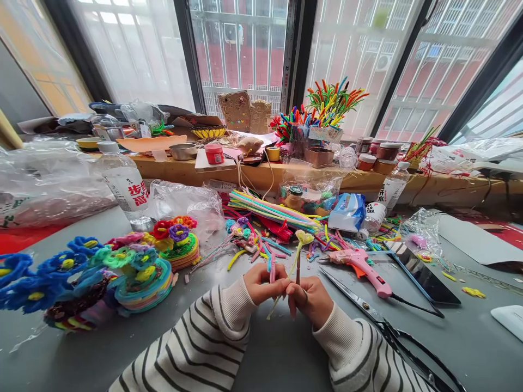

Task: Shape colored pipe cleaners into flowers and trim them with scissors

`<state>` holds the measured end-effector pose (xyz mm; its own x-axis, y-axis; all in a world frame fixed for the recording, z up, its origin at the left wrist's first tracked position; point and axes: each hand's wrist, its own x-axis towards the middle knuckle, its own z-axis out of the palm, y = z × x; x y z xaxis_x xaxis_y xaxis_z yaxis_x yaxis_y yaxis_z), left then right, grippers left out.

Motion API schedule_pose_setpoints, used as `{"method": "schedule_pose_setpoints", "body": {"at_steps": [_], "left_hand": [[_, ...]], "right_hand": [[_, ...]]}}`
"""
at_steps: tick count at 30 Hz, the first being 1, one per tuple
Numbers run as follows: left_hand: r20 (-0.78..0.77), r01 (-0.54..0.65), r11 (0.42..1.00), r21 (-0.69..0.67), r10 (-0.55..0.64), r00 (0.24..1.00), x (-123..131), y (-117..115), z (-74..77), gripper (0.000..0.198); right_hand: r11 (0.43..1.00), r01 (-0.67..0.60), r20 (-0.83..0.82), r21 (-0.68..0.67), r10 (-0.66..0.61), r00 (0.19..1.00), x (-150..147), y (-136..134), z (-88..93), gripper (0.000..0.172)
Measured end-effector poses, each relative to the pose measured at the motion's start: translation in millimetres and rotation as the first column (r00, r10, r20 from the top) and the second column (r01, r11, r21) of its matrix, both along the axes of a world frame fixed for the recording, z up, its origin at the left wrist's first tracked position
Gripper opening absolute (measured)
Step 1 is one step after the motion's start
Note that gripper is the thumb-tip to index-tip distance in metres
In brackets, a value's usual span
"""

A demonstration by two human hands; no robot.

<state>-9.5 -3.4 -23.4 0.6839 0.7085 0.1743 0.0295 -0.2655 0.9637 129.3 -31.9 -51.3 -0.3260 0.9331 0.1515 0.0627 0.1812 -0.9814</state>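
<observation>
My left hand [266,283] is closed on a pale yellow-green pipe-cleaner stem; short pink and light blue pieces show at its fingers. Close beside it, my right hand [310,298] pinches a thin brown stick that points upward. A small pale yellow flower [304,237] tops the stem, right by the upper end of the stick. The stem slants down between both hands, its lower end showing below the left fingers. Just right of the hands lie a pink glue gun [363,267] and open-bladed large scissors [362,306].
Pipe-cleaner flowers in colourful round pots [143,286] stand at the left. Loose pipe cleaners [273,212], a bottle [126,182] and a blue wipes pack [347,211] lie or stand behind. A phone [423,272] is at the right. Jars and tins line the wooden ledge [261,172].
</observation>
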Motion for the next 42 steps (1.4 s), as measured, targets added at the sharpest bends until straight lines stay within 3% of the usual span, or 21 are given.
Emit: {"method": "schedule_pose_setpoints", "body": {"at_steps": [8,12,15,22,34,40,42], "left_hand": [[0.016,-0.009,0.999,-0.033,0.009,1.0,-1,1,-0.2,0.031],[0.035,0.029,0.998,-0.061,-0.026,0.999,-1,3,-3.1,0.031],[0.033,0.034,0.998,-0.062,-0.032,0.999,-1,3,-4.9,0.031],[0.072,0.028,0.997,-0.075,-0.023,0.997,0,2,-1.1,0.029],[0.126,-0.046,0.989,-0.14,0.064,0.99,0,-2,8.6,0.03],[0.154,-0.142,0.98,-0.143,0.163,0.974,-1,6,4.0,0.027],[0.174,-0.194,0.964,-0.183,0.226,0.959,-1,8,4.3,0.025]], "right_hand": [[0.998,-0.007,-0.016,-0.061,0.006,1.0,1,-1,-2.0,0.059],[0.995,-0.096,-0.015,0.018,0.097,0.995,0,0,-1.9,0.065],[0.992,-0.094,0.002,0.086,0.094,0.996,0,1,-1.7,0.067],[0.999,-0.013,-0.026,-0.038,0.012,1.0,1,0,-0.4,0.059],[0.99,0.072,-0.004,-0.117,-0.073,0.997,1,2,0.2,0.06],[0.992,0.081,0.05,-0.101,-0.076,0.996,3,3,-1.9,0.061],[0.998,0.044,0.068,-0.039,-0.041,0.997,2,1,0.3,0.059]]}}
